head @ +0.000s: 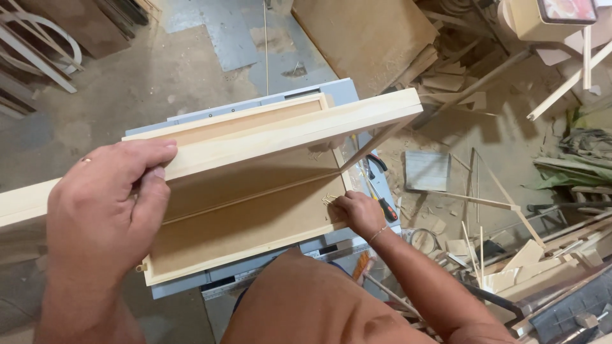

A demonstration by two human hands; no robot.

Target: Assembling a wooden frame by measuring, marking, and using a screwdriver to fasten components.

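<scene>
- overhead, a long pale wooden board (pixel 287 130) is held on edge above a shallow wooden tray-like frame (pixel 248 223), which lies flat on a grey-blue workbench (pixel 344 89).
- left hand (pixel 105 210) is clamped over the board's near upper edge, thumb on the side facing the camera, fingers (pixel 153 148) curled over the top (a ring shows on one finger).
- right hand (pixel 357 211) rests on the frame's right-hand edge, fingertips pinched together on a small cluster of thin nails or pins (pixel 329 200); whether it actually holds one cannot be told.
- a thin bracelet (pixel 377 233) circles the right wrist, and an orange-brown garment (pixel 312 306) fills the bottom of the view.
- just beside the frame's right side, a screwdriver with an orange and black handle (pixel 384 207) lies on the bench.
- beyond the bench, a dusty concrete floor (pixel 159 70) carries scattered wood offcuts (pixel 446 79) and slender sticks (pixel 475 200), with a large brown panel (pixel 363 35) lying at the top.
</scene>
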